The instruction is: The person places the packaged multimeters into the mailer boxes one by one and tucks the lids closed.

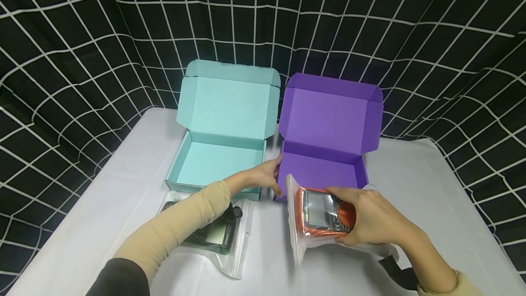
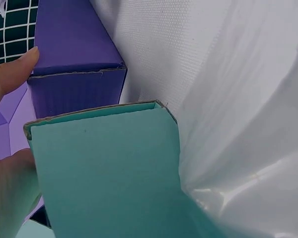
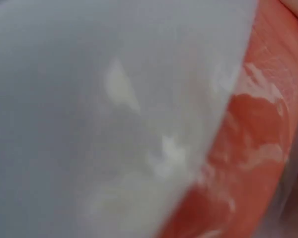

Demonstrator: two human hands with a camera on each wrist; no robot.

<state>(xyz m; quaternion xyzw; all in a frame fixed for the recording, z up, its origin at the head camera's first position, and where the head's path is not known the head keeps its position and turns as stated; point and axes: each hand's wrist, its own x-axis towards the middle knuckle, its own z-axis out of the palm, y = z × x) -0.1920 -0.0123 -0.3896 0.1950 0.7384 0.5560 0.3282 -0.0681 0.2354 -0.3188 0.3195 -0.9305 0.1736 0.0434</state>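
My right hand (image 1: 374,216) grips a clear plastic bag (image 1: 293,223) holding an orange and black multimeter (image 1: 324,211) with a grey screen. It holds the bag just in front of the open purple box (image 1: 328,168), overlapping its front wall in the head view. The right wrist view shows only blurred plastic and the orange casing (image 3: 248,129). My left hand (image 1: 263,177) reaches between the boxes, thumb and fingers spread at the purple box's left side. In the left wrist view its thumb (image 2: 17,74) touches that box's corner (image 2: 79,69). Beside it stands an open mint-green box (image 2: 104,168).
A second clear bag (image 1: 242,236) lies in front of the mint-green box (image 1: 213,163), with a dark green device (image 1: 219,234) inside, partly hidden by my left sleeve. White cloth covers the table (image 1: 419,186). Black curtains (image 1: 255,17) with white grid lines enclose the back and sides.
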